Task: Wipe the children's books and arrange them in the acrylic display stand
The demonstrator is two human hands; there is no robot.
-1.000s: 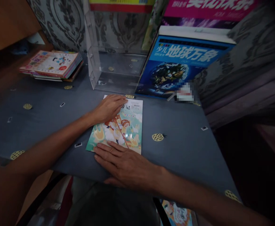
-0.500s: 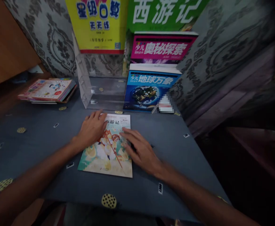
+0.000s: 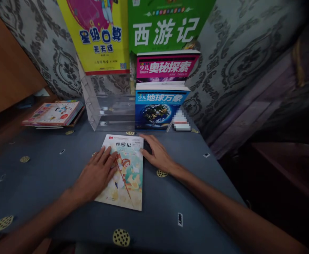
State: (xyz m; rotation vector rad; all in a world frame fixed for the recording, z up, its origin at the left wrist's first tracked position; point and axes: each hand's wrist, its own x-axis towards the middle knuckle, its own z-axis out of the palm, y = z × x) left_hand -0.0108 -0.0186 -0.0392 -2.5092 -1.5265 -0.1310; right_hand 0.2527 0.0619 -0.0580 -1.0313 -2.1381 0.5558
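A thin picture-covered book [image 3: 128, 173] lies face up on the cloth-covered table, its cover showing a figure with a long staff. My left hand [image 3: 97, 173] rests flat across the cover's left side, fingers stretched out and slightly apart. At the upper right corner is my right hand [image 3: 157, 153]; its index fingertip meets the corner and the thumb touches the right edge, with a gap between them. The other fingers of that hand are mostly hidden.
Behind the book, a clear plastic rack [image 3: 91, 106] holds a yellow book [image 3: 104, 63], a green book [image 3: 167, 31], a pink book [image 3: 167, 67] and a blue book [image 3: 157, 113]. A stack of books [image 3: 55, 113] lies at the left, near a wooden panel [image 3: 8, 60].
My left hand has slid down the cover toward me, uncovering the title. My right hand has moved off the cover's middle to the upper right corner. The camera view has tilted up.
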